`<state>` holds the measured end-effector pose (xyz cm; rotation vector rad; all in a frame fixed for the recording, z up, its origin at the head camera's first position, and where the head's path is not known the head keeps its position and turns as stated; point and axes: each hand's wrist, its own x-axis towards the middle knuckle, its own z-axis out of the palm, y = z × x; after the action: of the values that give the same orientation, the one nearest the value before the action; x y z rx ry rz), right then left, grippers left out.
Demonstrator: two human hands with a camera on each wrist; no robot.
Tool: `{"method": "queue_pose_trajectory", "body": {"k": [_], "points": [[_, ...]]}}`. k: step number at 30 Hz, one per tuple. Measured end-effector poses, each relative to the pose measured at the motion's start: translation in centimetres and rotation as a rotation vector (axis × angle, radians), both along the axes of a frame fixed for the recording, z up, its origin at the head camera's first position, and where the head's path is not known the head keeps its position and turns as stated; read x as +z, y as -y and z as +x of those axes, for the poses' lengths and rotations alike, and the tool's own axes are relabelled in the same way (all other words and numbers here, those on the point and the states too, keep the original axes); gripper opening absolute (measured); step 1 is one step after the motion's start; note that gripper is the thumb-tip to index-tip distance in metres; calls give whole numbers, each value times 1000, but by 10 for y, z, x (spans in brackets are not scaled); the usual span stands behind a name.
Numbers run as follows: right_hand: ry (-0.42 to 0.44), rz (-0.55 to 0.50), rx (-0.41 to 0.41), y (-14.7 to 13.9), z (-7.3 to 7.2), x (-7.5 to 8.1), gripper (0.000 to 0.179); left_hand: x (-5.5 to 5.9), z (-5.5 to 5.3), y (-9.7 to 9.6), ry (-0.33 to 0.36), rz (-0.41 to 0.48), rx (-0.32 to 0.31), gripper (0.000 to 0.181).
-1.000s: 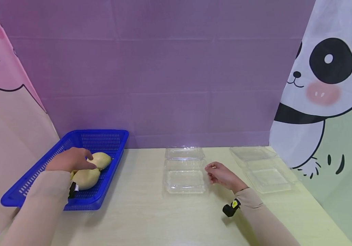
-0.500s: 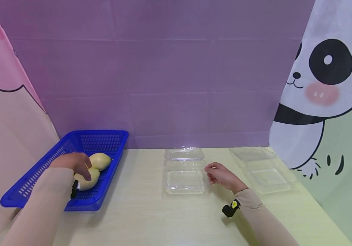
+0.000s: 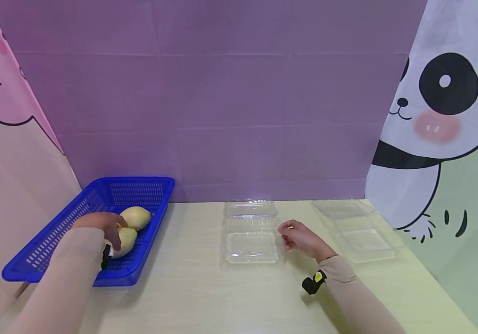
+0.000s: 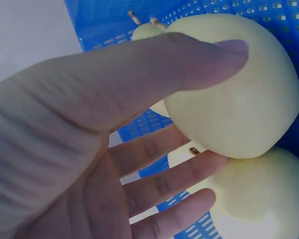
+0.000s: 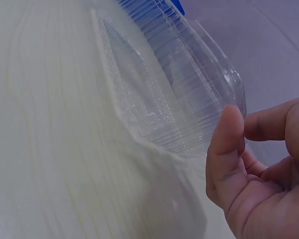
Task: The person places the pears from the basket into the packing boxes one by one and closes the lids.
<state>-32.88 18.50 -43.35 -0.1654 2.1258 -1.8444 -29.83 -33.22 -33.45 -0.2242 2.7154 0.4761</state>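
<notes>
My left hand point(image 3: 103, 224) reaches into a blue plastic basket point(image 3: 152, 241) and holds a pale yellow pear point(image 4: 244, 109). In the left wrist view the thumb point(image 4: 204, 62) lies across the pear while the fingers point(image 4: 174, 179) come round its lower side. Another pear point(image 4: 269, 199) sits right against it, and a stem shows behind the thumb. My right hand point(image 3: 302, 239) pinches the right edge of a clear plastic clamshell box point(image 3: 251, 248) between thumb and forefinger. That box lies on the table with its lid folded back.
A second clear clamshell box point(image 3: 364, 243), lid also folded back, lies to the right beyond my right forearm. Behind the table point(image 3: 197, 297) hangs a purple cloth point(image 3: 230, 102). A panda-print sheet point(image 3: 414, 181) stands at the right side.
My left hand has lowered and turned over the nearer pear, its fingers closing round it, and that pear has shifted slightly right. My right hand and the boxes stay put.
</notes>
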Motion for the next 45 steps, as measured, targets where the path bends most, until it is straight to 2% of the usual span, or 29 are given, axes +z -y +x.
{"method": "queue_pose_trajectory", "body": {"k": [2, 7, 9, 15, 21, 29, 34, 38, 45], "points": [[-1, -3, 5, 0, 1, 0, 17, -2, -1, 1, 8, 16, 23, 78], [-5, -3, 6, 0, 2, 1, 17, -4, -2, 1, 14, 28, 21, 82], [-4, 0, 1, -1, 1, 1, 17, -3, -3, 1, 18, 20, 0, 85], [-6, 0, 6, 0, 0, 0, 17, -3, -2, 0, 44, 37, -6, 85], [-1, -9, 4, 1, 0, 0, 16, -4, 0, -4, 67, 15, -52, 85], [-1, -10, 0, 1, 1, 0, 17, -4, 1, -4, 57, 61, -44, 87], [0, -6, 1, 0, 0, 0, 17, -4, 0, -3, 52, 60, -51, 88], [4, -5, -4, 0, 0, 0, 16, -6, -2, -1, 51, 64, -73, 86], [0, -11, 3, -1, -2, -1, 16, -9, -2, 0, 57, 86, -153, 78]]}}
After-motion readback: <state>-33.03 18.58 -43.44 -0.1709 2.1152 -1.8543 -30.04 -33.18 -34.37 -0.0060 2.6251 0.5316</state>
